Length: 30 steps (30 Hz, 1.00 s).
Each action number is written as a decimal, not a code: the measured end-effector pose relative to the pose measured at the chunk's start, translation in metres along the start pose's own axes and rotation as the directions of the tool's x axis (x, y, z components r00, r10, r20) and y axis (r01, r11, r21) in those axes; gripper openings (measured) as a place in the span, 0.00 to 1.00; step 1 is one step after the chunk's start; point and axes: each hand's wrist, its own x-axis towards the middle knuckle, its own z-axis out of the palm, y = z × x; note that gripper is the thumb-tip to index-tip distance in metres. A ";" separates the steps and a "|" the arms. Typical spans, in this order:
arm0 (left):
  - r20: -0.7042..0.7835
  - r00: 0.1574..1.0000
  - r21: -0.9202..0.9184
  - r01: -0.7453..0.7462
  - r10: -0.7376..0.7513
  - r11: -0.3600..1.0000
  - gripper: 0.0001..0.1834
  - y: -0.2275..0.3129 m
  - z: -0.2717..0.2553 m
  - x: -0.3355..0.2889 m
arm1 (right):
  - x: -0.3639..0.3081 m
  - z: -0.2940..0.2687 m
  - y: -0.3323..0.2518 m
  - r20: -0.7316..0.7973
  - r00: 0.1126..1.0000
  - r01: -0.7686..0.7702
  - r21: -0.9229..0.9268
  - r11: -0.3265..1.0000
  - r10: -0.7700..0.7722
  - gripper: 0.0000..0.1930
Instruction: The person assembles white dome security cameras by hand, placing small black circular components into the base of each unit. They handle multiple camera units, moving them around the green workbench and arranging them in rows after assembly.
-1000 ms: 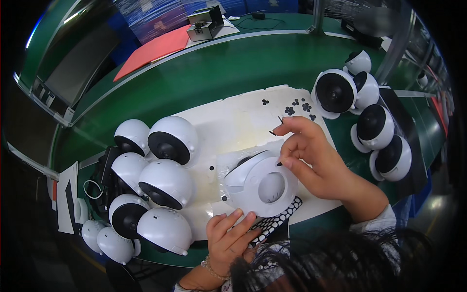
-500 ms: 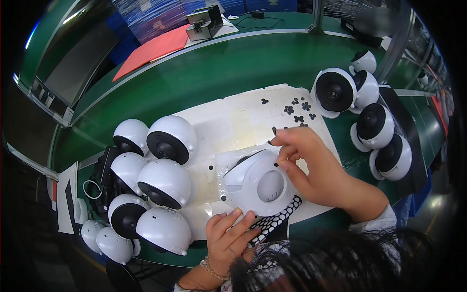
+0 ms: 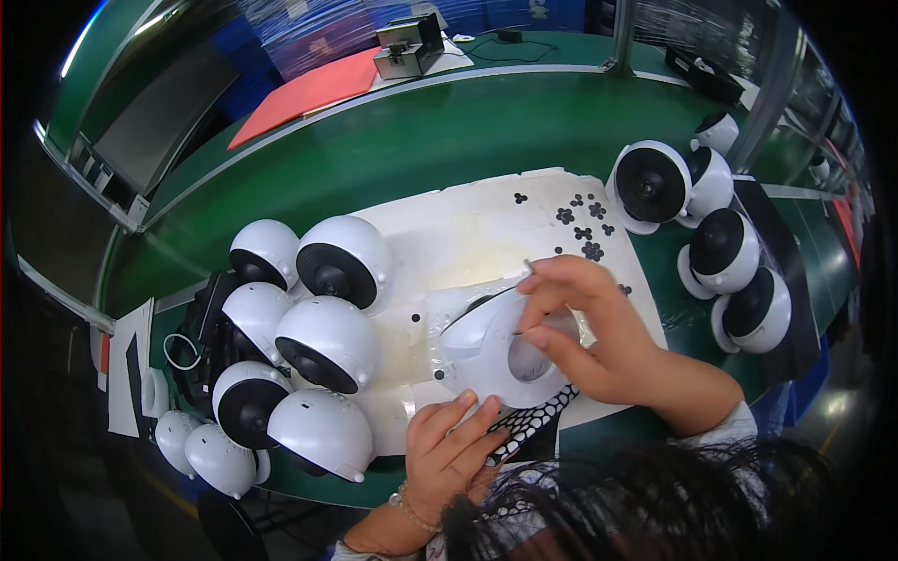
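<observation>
Head view: how is the grip?

"The left hand (image 3: 449, 449) has its fingers spread, tips laid against the near rim of the white ring base (image 3: 491, 369). The right hand (image 3: 597, 332) hangs over the ring, thumb and fingertips almost together. They blur there, so I can't tell whether they pinch anything."

Where does that ring base lie?

"Against the white dome housing (image 3: 463, 337), toward the near edge of the white sheet (image 3: 421, 229) on the green bench (image 3: 440, 122)."

What could go wrong from here?

"Uneven pressure from the left fingers could make the rounded housing roll, and the ring would tip along with it. Anything small held above could slip down the ring's opening, since the right fingertips are right over that side. One loose black dot (image 3: 439, 375) lies just beside the housing and could get caught underneath if the housing shifted left. Further off, a backward swing of the left elbow could knock the outermost dome (image 3: 221, 458) off the bench's near left corner."

Any containers?

"Blue boxes (image 3: 561, 14) wrapped in clear film stand past the bench's far edge, contents hidden. Near the far right corner is a dark tray-like thing (image 3: 703, 77), perhaps a shallow box; it's too dim to see what it holds."
</observation>
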 end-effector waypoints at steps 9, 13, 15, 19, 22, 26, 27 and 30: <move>0.035 0.999 -0.002 0.008 -0.008 1.000 0.14 -0.001 0.000 -0.004 | 0.005 0.010 0.006 0.155 0.988 -0.003 0.049 0.999 -0.005 0.25; 0.029 0.999 -0.014 0.021 -0.021 1.000 0.13 0.000 0.001 -0.004 | 0.003 0.013 0.007 0.128 0.992 -0.022 0.074 0.997 0.012 0.25; 0.031 0.999 -0.018 0.028 -0.028 0.999 0.13 0.001 0.000 -0.003 | 0.005 0.009 0.000 0.121 0.991 0.079 -0.136 0.988 -0.062 0.24; 0.019 0.999 -0.004 0.045 -0.045 0.999 0.11 0.004 -0.001 0.000 | -0.006 0.007 -0.014 0.167 0.962 0.274 -0.590 0.760 -0.217 0.20; -0.001 0.999 -0.014 0.046 -0.046 0.999 0.09 0.004 0.000 0.002 | -0.013 0.003 -0.024 0.187 0.979 0.175 -0.606 0.776 -0.075 0.18; -0.043 0.997 -0.023 0.057 -0.058 0.998 0.09 0.006 0.002 0.002 | -0.022 -0.006 -0.029 0.104 0.992 -0.020 -0.422 0.907 0.070 0.14; -0.053 0.996 -0.031 0.064 -0.066 0.997 0.08 0.007 0.003 0.001 | -0.029 -0.007 -0.021 0.093 0.994 -0.022 -0.322 0.946 0.055 0.11; -0.080 0.996 -0.023 0.047 -0.049 0.999 0.08 0.004 0.008 0.003 | -0.043 0.002 -0.009 0.096 0.986 -0.122 -0.151 0.981 0.138 0.05</move>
